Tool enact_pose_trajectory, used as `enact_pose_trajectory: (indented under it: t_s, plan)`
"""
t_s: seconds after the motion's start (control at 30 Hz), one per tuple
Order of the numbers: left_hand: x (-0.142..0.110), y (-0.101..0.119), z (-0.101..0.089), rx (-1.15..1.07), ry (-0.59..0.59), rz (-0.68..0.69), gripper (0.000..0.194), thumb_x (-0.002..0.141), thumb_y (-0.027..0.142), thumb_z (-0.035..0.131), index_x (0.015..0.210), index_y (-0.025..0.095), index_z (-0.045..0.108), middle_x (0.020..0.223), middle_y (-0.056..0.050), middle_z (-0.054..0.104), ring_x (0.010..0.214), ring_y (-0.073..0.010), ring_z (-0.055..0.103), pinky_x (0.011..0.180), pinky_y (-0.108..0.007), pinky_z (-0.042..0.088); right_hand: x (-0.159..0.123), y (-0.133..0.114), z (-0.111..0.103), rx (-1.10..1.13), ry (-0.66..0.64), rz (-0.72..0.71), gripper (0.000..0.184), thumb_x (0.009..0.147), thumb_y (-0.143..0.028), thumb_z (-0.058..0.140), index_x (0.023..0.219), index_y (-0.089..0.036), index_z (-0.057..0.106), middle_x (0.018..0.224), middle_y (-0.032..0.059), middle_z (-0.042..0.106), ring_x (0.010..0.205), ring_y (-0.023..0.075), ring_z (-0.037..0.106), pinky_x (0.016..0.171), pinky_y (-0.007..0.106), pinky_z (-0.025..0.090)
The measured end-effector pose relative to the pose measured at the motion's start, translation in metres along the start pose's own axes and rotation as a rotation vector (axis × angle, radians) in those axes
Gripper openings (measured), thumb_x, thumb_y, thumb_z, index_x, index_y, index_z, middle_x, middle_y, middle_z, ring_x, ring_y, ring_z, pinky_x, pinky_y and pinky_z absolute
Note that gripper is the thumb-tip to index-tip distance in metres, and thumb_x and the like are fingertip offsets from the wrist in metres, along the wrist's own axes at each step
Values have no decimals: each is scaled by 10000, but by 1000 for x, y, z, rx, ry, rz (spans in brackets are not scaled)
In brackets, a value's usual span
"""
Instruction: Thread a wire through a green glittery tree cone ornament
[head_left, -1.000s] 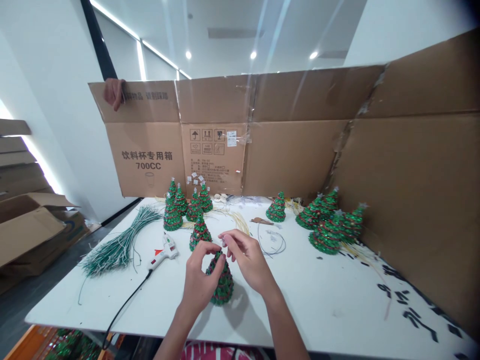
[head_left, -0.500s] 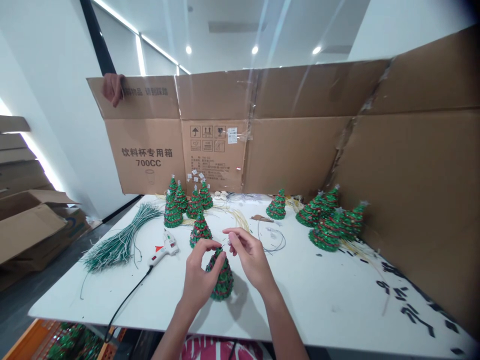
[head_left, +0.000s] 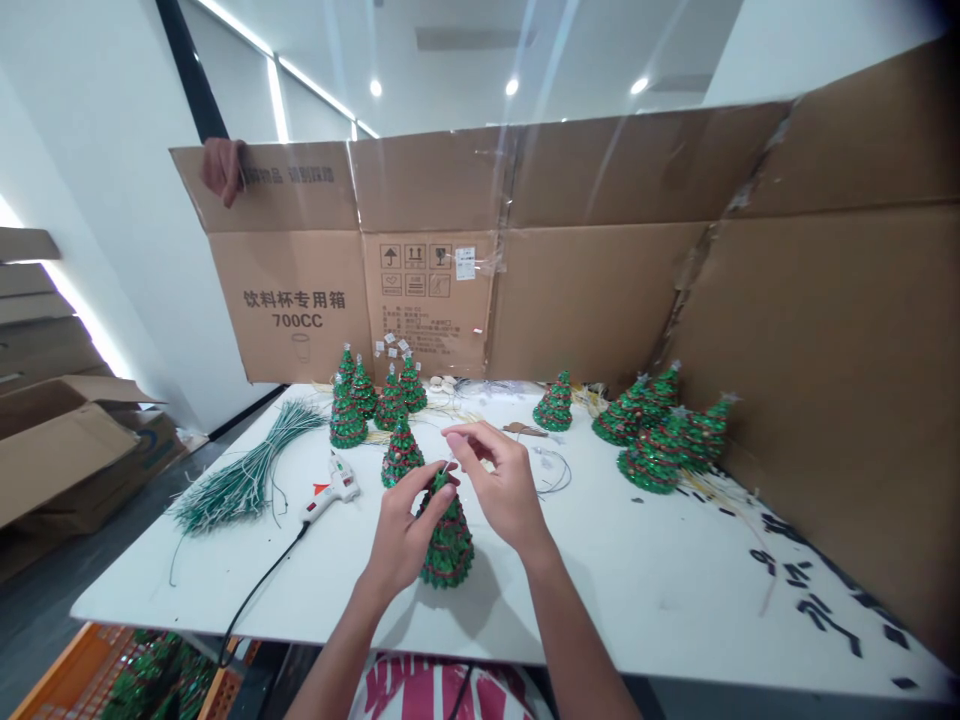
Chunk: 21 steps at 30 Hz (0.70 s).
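While the left hand (head_left: 405,535) wraps around the upright green tree (head_left: 448,540) near its top, the right hand (head_left: 504,490) pinches a thin wire (head_left: 448,466) just above the tip, fingers almost closed. The tree stands on the table – just right of the glue gun (head_left: 330,490).

We count twelve green tinsel trees (head_left: 450,540): one under our left fingers (head_left: 409,510), eleven beyond them. Left of those fingers we count one glue gun (head_left: 330,490) and one bundle of green wires (head_left: 247,470).
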<state>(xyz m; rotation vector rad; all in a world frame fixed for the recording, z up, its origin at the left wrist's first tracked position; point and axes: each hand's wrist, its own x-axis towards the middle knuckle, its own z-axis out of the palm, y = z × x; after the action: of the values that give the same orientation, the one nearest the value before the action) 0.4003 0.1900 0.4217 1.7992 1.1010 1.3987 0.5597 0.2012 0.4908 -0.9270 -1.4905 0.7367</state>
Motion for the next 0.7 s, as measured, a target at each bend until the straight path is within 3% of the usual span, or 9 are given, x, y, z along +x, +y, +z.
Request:
enact_pose_trajectory:
  t_s: [0.23,0.57,0.7]
  plan:
    - [16,16,-11,-57,3,11,395,1066,482,648,1348,224,749,1290,-72,811,1147,-257,756,1020,-349,564,16,-18,0,-57,-107,-100,217,1061,-397,663,1105,-264,828,1091,36,803,859,182,702,785,321,537]
    - [9,15,-17,0,61,28,361,1042,461,685,1310,236,779,1310,-76,805,1237,-288,731,1082,-381,536,14,-10,4,61,-139,-21,265,1053,-450,663,1069,-247,833,1060,41,803,843,177,727,761,300,574]
    - [2,16,-15,44,78,32,343,1049,459,676,1287,238,787,1302,-82,809,1226,-292,741,1032,-384,567,7,-7,6,103,-155,30,294,1049,-472,652,1064,-245,837,1052,52,804,842,185,724,711,289,588]
